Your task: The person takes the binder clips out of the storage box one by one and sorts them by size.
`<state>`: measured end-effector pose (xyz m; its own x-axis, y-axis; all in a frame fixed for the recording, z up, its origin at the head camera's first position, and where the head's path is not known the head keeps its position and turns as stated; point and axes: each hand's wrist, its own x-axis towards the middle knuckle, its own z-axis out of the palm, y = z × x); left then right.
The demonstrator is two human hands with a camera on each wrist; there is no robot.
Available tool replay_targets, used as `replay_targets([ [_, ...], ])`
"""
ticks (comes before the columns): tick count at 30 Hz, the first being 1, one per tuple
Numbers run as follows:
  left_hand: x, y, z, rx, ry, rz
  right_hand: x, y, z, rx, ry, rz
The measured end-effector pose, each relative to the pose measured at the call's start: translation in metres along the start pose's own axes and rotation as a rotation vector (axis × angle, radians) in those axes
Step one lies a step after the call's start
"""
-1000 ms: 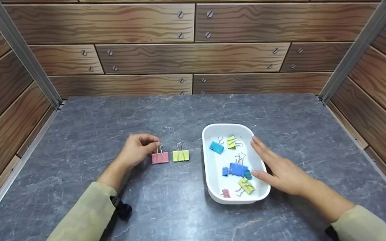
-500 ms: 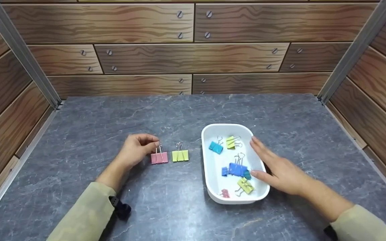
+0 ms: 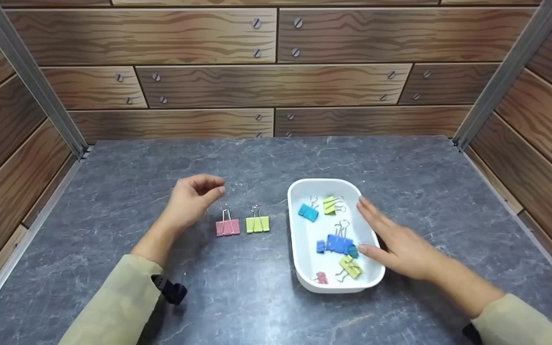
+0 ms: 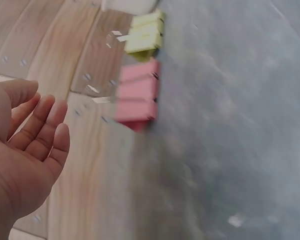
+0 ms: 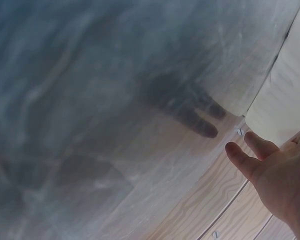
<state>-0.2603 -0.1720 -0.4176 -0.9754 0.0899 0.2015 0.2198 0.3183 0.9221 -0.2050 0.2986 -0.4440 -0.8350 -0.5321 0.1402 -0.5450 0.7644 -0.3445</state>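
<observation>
On the grey table a pink binder clip (image 3: pixel 227 227) stands beside a yellow-green binder clip (image 3: pixel 258 224), both with their wire handles up. My left hand (image 3: pixel 193 199) hovers just behind and left of the pink clip, fingers loosely bent and holding nothing; the left wrist view shows the hand (image 4: pixel 30 145) apart from both clips. My right hand (image 3: pixel 403 247) rests against the right rim of a white tub (image 3: pixel 300 258), its fingers straight and the thumb over the edge. In the right wrist view the tub's outer wall (image 5: pixel 285 85) is beside the fingers.
Inside the tub lie several binder clips: a teal one (image 3: pixel 308 212), a yellow-green one (image 3: pixel 329 206), a large blue one (image 3: pixel 339 243), another yellow-green one (image 3: pixel 350 267) and a small pink one (image 3: pixel 322 278). Wood-patterned walls (image 3: pixel 209 84) enclose the table (image 3: pixel 237 297).
My left hand has let go of the pink binder clip's handle and moved up and slightly left of it. The clip stays in place. My right hand has kept still at the tub.
</observation>
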Motion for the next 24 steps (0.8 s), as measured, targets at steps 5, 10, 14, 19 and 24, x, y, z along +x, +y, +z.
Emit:
replay_targets([
  [5,0.003,0.033,0.016,-0.009,-0.124,0.053,-0.001,0.0,0.001,0.003,-0.004,0.003],
  [10,0.01,0.059,0.049,-0.013,-0.273,0.123,-0.001,0.0,0.002,0.009,-0.001,0.005],
  [14,0.015,0.076,0.079,-0.028,-0.354,0.178,-0.002,0.001,0.002,0.01,0.005,0.003],
  [19,0.02,0.088,0.112,-0.057,-0.414,0.182,-0.002,0.0,0.0,0.011,0.007,-0.003],
  [24,0.023,0.087,0.14,-0.08,-0.452,0.184,-0.001,-0.001,-0.001,0.017,-0.012,0.012],
])
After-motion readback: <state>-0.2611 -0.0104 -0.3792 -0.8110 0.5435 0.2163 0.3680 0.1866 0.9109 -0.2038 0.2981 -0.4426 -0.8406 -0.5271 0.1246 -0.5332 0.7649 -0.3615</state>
